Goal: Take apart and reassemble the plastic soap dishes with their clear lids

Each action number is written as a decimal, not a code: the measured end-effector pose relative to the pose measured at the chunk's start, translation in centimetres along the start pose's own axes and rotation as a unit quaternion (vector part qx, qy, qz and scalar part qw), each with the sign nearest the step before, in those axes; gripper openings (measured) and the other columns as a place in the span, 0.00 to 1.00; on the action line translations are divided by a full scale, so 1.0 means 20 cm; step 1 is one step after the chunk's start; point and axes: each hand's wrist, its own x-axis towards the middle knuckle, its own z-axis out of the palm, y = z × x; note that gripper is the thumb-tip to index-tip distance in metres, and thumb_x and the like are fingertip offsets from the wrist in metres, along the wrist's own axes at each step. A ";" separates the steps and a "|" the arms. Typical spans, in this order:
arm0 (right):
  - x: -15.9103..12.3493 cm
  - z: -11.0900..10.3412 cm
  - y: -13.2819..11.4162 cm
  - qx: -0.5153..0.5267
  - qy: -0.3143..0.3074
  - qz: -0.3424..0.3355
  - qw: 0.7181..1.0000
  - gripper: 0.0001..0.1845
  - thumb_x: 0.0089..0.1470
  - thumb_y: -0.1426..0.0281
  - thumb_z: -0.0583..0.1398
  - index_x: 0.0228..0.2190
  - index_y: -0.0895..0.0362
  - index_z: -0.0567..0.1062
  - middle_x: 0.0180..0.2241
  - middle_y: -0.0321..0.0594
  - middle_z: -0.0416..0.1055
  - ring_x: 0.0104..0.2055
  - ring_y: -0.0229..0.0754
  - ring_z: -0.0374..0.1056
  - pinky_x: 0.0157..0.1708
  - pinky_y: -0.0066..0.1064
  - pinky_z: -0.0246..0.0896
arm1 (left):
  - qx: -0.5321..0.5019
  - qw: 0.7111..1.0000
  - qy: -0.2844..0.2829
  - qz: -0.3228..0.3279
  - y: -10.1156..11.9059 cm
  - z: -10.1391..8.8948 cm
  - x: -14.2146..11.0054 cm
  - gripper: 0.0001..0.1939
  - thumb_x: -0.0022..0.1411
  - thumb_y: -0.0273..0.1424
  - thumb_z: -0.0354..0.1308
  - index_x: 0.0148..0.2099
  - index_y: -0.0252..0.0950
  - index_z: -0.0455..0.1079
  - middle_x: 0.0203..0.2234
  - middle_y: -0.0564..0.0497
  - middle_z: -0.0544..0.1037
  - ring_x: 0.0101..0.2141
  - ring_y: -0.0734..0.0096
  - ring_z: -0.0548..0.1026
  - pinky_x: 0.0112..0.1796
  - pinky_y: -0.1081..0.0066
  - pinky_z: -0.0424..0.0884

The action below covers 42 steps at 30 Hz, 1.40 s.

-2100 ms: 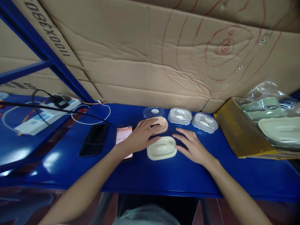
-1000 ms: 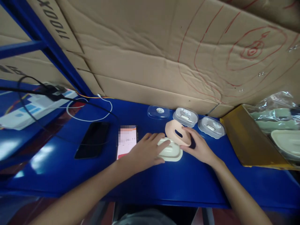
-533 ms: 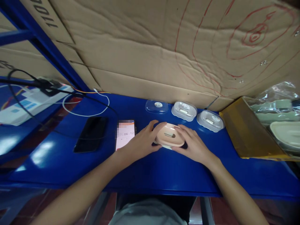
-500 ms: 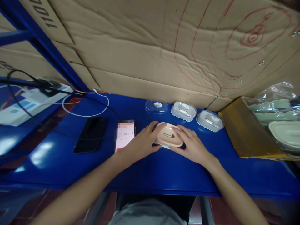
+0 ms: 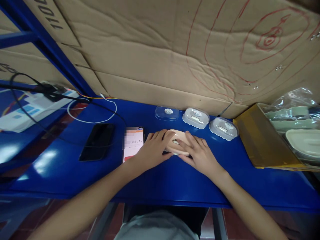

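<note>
A pale peach, rounded dish point(image 5: 172, 146), which looks like a soap dish, sits on the blue table in front of me. My left hand point(image 5: 157, 145) curves around its left side, thumb at the near edge and fingers along the far edge. At the right side is my right hand point(image 5: 198, 150), its thumb low at the near rim. One right finger reaches over the dish to a small light piece point(image 5: 176, 141) in its middle. The fingers partly cover the dish.
Behind stand a clear lid point(image 5: 167, 113) and two lidded grey dishes point(image 5: 195, 118), point(image 5: 223, 128). A cardboard box point(image 5: 268, 143) holds more dishes at right. Left are a lit phone point(image 5: 133, 145), a dark phone point(image 5: 97, 141), cables and a power strip point(image 5: 30, 111). Cardboard point(image 5: 150, 50) walls the back.
My right hand has shifted left over the dish, and a finger now reaches its middle, where the slot was uncovered before. My left hand stays at the left side.
</note>
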 end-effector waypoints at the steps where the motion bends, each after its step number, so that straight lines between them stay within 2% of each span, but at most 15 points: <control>1: 0.00 0.00 0.00 -0.004 0.003 -0.001 1.000 0.31 0.70 0.56 0.59 0.70 0.48 0.66 0.74 0.58 0.53 0.63 0.67 0.68 0.57 0.59 0.66 | 0.006 1.000 0.001 0.001 0.00 0.00 0.00 0.36 0.65 0.32 0.67 0.71 0.42 0.59 0.68 0.40 0.67 0.62 0.43 0.70 0.56 0.51 0.67; 7: 0.00 0.03 -0.01 -0.019 0.029 -0.006 0.999 0.31 0.69 0.59 0.61 0.69 0.49 0.66 0.74 0.62 0.52 0.66 0.71 0.66 0.59 0.61 0.66 | 0.043 0.999 0.009 0.009 -0.02 0.02 0.01 0.33 0.68 0.36 0.67 0.71 0.40 0.63 0.69 0.37 0.65 0.62 0.40 0.71 0.57 0.48 0.67; 13: 0.00 0.06 -0.01 -0.036 0.056 -0.008 0.998 0.32 0.68 0.60 0.63 0.69 0.49 0.66 0.74 0.58 0.54 0.71 0.68 0.60 0.63 0.60 0.64 | 0.087 0.996 0.008 0.015 -0.04 0.03 0.00 0.34 0.70 0.42 0.66 0.73 0.41 0.64 0.69 0.35 0.66 0.62 0.41 0.71 0.59 0.47 0.65; 19: 0.00 0.07 -0.03 -0.067 0.093 -0.022 0.993 0.28 0.67 0.61 0.64 0.65 0.54 0.71 0.70 0.61 0.61 0.69 0.65 0.65 0.62 0.55 0.67 | 0.106 0.994 -0.008 0.016 -0.06 0.04 0.00 0.33 0.71 0.44 0.64 0.73 0.42 0.64 0.69 0.36 0.67 0.62 0.41 0.72 0.58 0.46 0.66; 24: 0.03 0.03 -0.04 -0.063 0.117 -0.056 0.990 0.19 0.70 0.64 0.61 0.58 0.56 0.78 0.66 0.52 0.70 0.67 0.56 0.67 0.64 0.50 0.66 | 0.131 0.991 -0.007 0.019 -0.05 0.03 0.01 0.33 0.71 0.44 0.64 0.73 0.42 0.65 0.70 0.34 0.65 0.62 0.39 0.71 0.58 0.43 0.66; 29: 0.03 0.05 -0.05 -0.084 0.161 -0.106 0.978 0.14 0.71 0.69 0.60 0.53 0.59 0.80 0.63 0.49 0.74 0.65 0.53 0.70 0.66 0.49 0.64 | 0.158 0.987 -0.003 0.029 -0.04 0.01 0.01 0.33 0.71 0.43 0.64 0.73 0.42 0.65 0.70 0.33 0.65 0.63 0.39 0.70 0.59 0.42 0.65; 33: 0.03 0.09 -0.04 -0.100 0.142 -0.124 0.977 0.14 0.71 0.73 0.58 0.53 0.59 0.80 0.64 0.48 0.74 0.67 0.52 0.68 0.67 0.51 0.63 | 0.159 0.986 0.004 0.046 -0.03 0.01 0.01 0.30 0.72 0.43 0.63 0.70 0.39 0.68 0.70 0.32 0.65 0.62 0.38 0.70 0.60 0.40 0.64; 36: 0.03 0.09 -0.02 -0.055 0.108 -0.116 0.986 0.16 0.71 0.74 0.57 0.54 0.58 0.79 0.64 0.50 0.72 0.68 0.53 0.66 0.67 0.53 0.63 | 0.140 0.989 0.001 0.055 -0.04 0.00 0.01 0.29 0.71 0.43 0.63 0.70 0.40 0.68 0.70 0.34 0.65 0.64 0.39 0.70 0.62 0.39 0.62; 39: 0.04 0.06 0.01 0.016 0.089 -0.112 0.990 0.14 0.71 0.69 0.60 0.54 0.58 0.79 0.64 0.51 0.73 0.68 0.54 0.67 0.67 0.55 0.61 | 0.100 0.993 0.001 0.065 -0.08 -0.04 0.05 0.25 0.72 0.47 0.61 0.65 0.43 0.74 0.69 0.37 0.68 0.64 0.41 0.70 0.63 0.41 0.62; 41: 0.04 0.05 0.03 0.055 0.079 -0.111 0.989 0.16 0.70 0.63 0.61 0.54 0.57 0.78 0.64 0.52 0.73 0.68 0.55 0.66 0.67 0.55 0.60 | 0.082 0.995 0.009 0.061 -0.12 -0.09 0.13 0.21 0.75 0.47 0.57 0.62 0.44 0.76 0.68 0.40 0.70 0.65 0.44 0.69 0.64 0.44 0.61; 42: 0.04 0.05 0.05 0.072 0.074 -0.109 0.989 0.18 0.70 0.61 0.61 0.55 0.57 0.78 0.64 0.52 0.72 0.68 0.54 0.66 0.67 0.55 0.59 | 0.077 0.996 0.014 0.049 -0.14 -0.12 0.18 0.22 0.76 0.46 0.54 0.63 0.44 0.75 0.67 0.40 0.70 0.65 0.46 0.69 0.64 0.46 0.61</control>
